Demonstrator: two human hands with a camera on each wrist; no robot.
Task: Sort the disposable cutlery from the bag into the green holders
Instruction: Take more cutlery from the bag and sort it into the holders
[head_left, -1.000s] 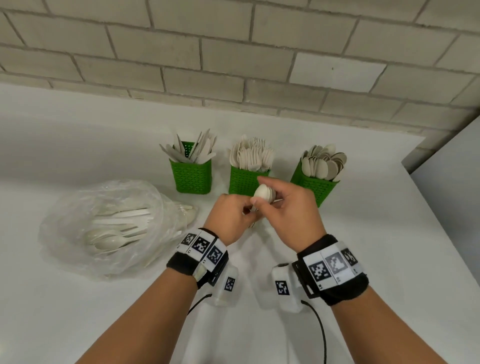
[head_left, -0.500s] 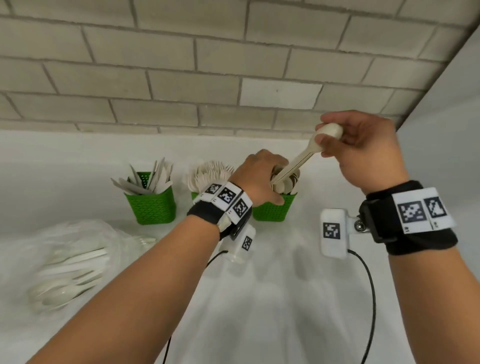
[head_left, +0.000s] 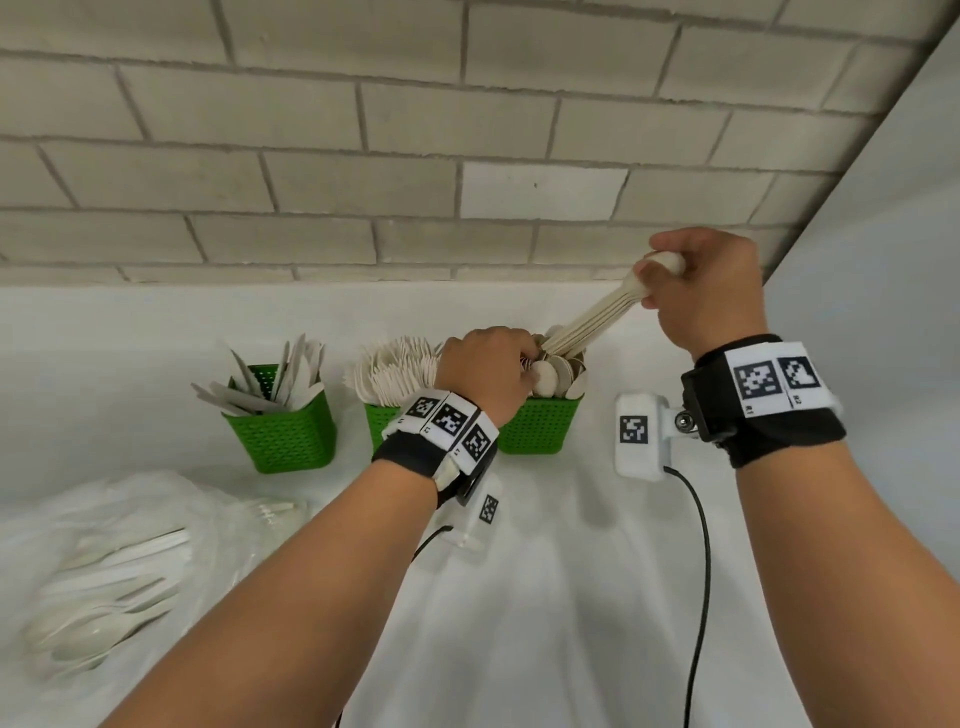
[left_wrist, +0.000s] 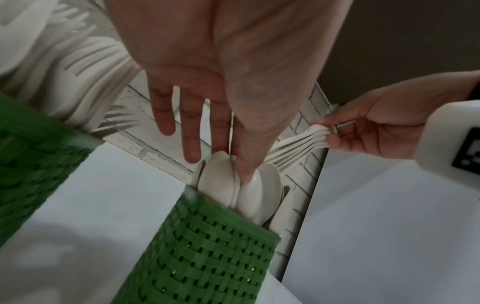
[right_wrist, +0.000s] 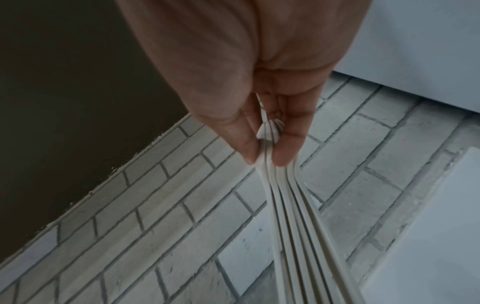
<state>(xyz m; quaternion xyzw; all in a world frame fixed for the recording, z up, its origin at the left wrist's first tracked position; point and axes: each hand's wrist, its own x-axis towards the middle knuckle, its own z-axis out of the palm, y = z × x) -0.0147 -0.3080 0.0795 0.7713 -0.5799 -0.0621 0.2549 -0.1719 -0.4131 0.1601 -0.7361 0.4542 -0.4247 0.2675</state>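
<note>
Three green holders stand by the brick wall: knives (head_left: 283, 431) at left, forks (head_left: 379, 428) in the middle, spoons (head_left: 540, 426) at right. My right hand (head_left: 649, 280) pinches a bundle of white spoons (head_left: 587, 322) by their bowls, handles slanting down into the right holder. The right wrist view shows thumb and fingers (right_wrist: 265, 156) squeezing the bundle (right_wrist: 291, 216). My left hand (head_left: 524, 358) lies over that holder. Its straight fingers and thumb (left_wrist: 221, 162) press on the standing spoon bowls (left_wrist: 249, 195) above the holder's rim (left_wrist: 213, 246).
A clear plastic bag (head_left: 104, 561) with more white spoons and forks lies at the near left of the white table (head_left: 571, 597). A grey panel (head_left: 872, 260) closes the right side. Wrist camera cables hang below both arms.
Both hands held the spoon bundle in front of the holders. The right hand has since lifted it over the right holder, and the left hand has let go and moved onto the standing spoons.
</note>
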